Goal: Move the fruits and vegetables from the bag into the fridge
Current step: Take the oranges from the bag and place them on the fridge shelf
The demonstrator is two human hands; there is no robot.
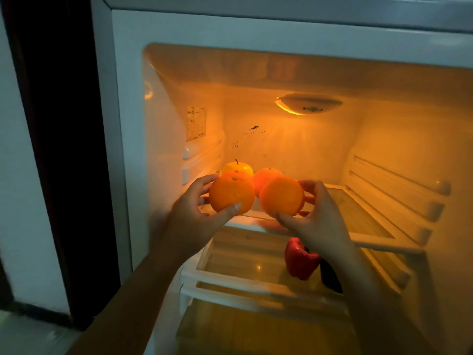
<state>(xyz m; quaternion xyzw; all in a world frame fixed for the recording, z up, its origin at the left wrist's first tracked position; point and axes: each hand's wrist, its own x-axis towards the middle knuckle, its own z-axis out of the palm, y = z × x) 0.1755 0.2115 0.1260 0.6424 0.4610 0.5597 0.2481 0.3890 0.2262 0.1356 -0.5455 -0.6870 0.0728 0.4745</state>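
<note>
The fridge (128, 103) stands open and lit, and the task looks well under way. The left hand (189, 221) grips the left orange (231, 198), thumb curled under its near side and fingers round its left. The right hand (317, 219) grips the right orange (281, 197) the same way, thumb below and fingers wrapped round the right side. The two fruits are side by side, almost touching, just above the front edge of the top shelf (371, 221), toward its left end. Whether either rests on the glass yet I cannot tell.

Already stowed are an apple (238, 167) and a back orange (267, 176) near that shelf's back left corner. The rim of one more orange shows between the apple and the left orange. On the lower shelf (243, 267), toward its right side, lies a pepper (299, 260) with a dark vegetable (330, 276) just beside it, partly hidden by the right forearm.

What is left, by my reading, is to set these two down beside the others and let go. The bag is out of view, so how much remains in it cannot be judged
</note>
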